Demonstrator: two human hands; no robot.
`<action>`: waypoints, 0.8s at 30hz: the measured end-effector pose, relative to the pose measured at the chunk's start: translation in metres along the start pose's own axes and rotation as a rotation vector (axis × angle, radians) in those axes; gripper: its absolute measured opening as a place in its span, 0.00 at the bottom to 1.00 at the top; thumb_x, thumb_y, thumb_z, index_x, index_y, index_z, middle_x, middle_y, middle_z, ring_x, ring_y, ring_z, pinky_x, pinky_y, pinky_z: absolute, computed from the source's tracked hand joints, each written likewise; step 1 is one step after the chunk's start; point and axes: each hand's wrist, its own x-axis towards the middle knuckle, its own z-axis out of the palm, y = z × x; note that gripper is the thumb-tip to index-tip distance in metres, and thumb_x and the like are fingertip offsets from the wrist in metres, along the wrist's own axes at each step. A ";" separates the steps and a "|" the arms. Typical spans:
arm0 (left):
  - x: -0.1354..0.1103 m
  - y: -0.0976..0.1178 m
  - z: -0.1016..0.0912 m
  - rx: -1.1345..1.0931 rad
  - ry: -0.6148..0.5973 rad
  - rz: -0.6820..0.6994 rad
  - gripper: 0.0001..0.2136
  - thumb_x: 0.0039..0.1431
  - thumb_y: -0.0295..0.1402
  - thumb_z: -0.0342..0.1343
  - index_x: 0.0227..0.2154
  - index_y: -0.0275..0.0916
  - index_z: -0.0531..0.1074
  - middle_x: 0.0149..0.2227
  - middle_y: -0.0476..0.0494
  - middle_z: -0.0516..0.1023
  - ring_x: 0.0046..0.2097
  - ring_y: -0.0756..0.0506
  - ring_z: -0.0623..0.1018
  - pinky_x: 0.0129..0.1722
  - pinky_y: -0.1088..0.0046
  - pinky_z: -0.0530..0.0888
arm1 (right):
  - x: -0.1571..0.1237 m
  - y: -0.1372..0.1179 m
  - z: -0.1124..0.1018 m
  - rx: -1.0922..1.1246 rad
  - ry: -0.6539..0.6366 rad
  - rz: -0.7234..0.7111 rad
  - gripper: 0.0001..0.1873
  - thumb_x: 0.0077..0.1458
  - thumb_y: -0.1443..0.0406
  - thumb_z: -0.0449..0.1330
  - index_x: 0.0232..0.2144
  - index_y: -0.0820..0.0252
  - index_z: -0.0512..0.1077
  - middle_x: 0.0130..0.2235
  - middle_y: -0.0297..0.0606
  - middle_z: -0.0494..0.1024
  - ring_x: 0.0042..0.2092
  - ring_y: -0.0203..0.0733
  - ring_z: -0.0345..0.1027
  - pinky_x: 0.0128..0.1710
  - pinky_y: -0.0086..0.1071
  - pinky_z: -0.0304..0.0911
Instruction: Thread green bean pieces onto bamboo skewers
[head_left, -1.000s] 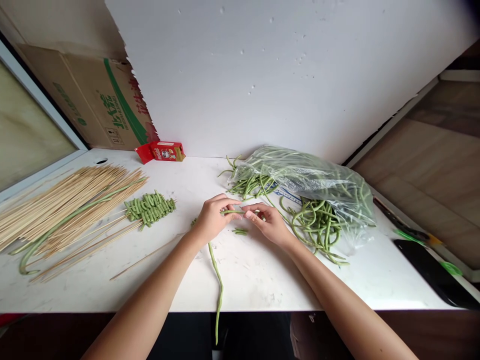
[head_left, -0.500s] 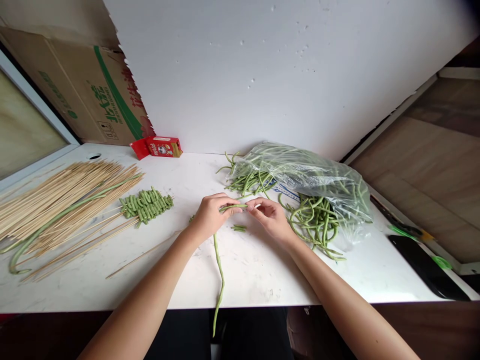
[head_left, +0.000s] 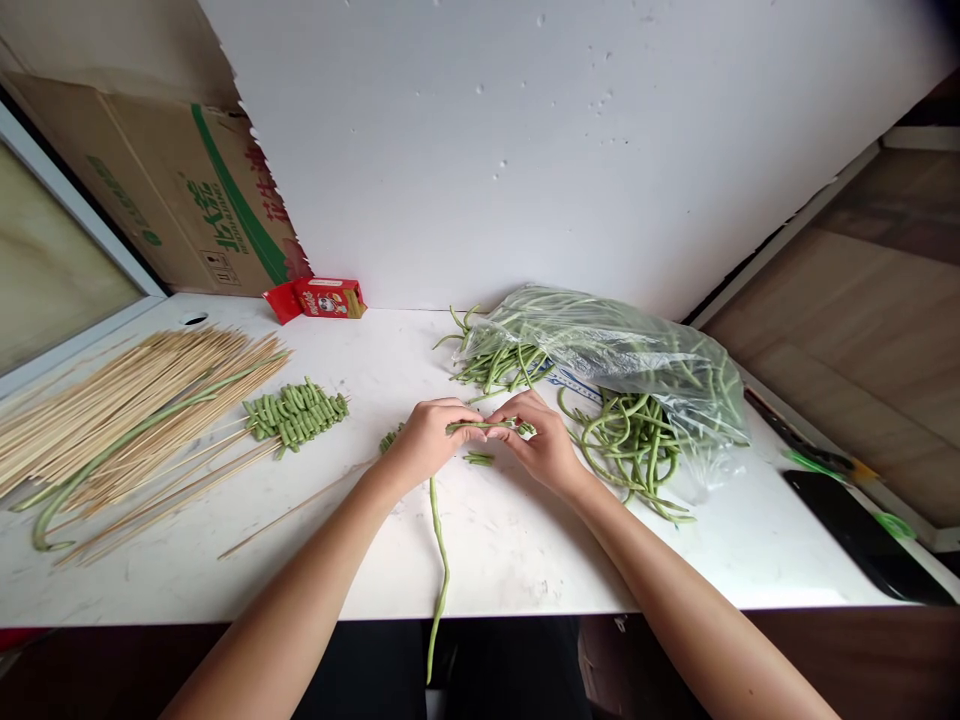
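Both hands meet over the middle of the white table. My left hand [head_left: 433, 437] is closed on a long green bean [head_left: 439, 560], whose tail hangs down past the table's front edge. My right hand [head_left: 541, 440] pinches the same bean near its end, thumbs almost touching. A few short bean pieces [head_left: 478, 459] lie on the table just below the fingers. Partly hidden behind my left hand is a small cluster of cut pieces [head_left: 390, 437] on a skewer. Farther left, rows of cut bean pieces [head_left: 296, 415] are threaded on bamboo skewers.
A heap of bamboo skewers [head_left: 150, 400] covers the left, with a long bean across it. Loose beans [head_left: 637, 440] spill from a clear plastic bag [head_left: 600, 335]. A red box [head_left: 330, 297] stands by the wall; a black phone [head_left: 862, 535] and a knife [head_left: 802, 440] lie right.
My right hand has curled and closed in against the left, with the bean now bridging both hands. The hanging bean tail stays below my left hand. The view has shifted slightly.
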 end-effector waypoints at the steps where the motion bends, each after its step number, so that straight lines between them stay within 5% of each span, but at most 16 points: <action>1: 0.000 0.000 0.001 0.003 -0.003 0.010 0.04 0.63 0.26 0.68 0.39 0.39 0.86 0.38 0.41 0.87 0.38 0.44 0.84 0.42 0.68 0.79 | 0.000 0.000 0.001 0.001 -0.009 0.002 0.13 0.68 0.51 0.65 0.40 0.51 0.82 0.39 0.43 0.84 0.43 0.51 0.72 0.49 0.47 0.65; 13: 0.002 -0.001 -0.007 0.046 0.037 0.053 0.10 0.63 0.21 0.64 0.33 0.43 0.86 0.35 0.46 0.87 0.37 0.45 0.83 0.42 0.68 0.79 | -0.001 -0.002 0.007 0.171 -0.098 0.132 0.15 0.69 0.52 0.63 0.33 0.53 0.79 0.34 0.40 0.80 0.40 0.49 0.69 0.45 0.44 0.64; 18: 0.005 -0.003 -0.015 0.005 0.113 -0.008 0.03 0.64 0.29 0.68 0.38 0.41 0.86 0.38 0.42 0.87 0.39 0.44 0.84 0.43 0.67 0.80 | -0.002 0.010 0.008 0.144 -0.028 0.193 0.15 0.63 0.49 0.69 0.42 0.51 0.87 0.37 0.42 0.82 0.42 0.50 0.72 0.42 0.44 0.66; 24: 0.005 -0.006 -0.013 0.009 0.112 -0.027 0.05 0.64 0.30 0.69 0.41 0.40 0.86 0.40 0.40 0.87 0.41 0.43 0.85 0.44 0.67 0.80 | -0.005 0.016 0.012 0.003 -0.145 0.162 0.13 0.67 0.52 0.67 0.45 0.49 0.87 0.40 0.44 0.85 0.46 0.54 0.72 0.49 0.50 0.68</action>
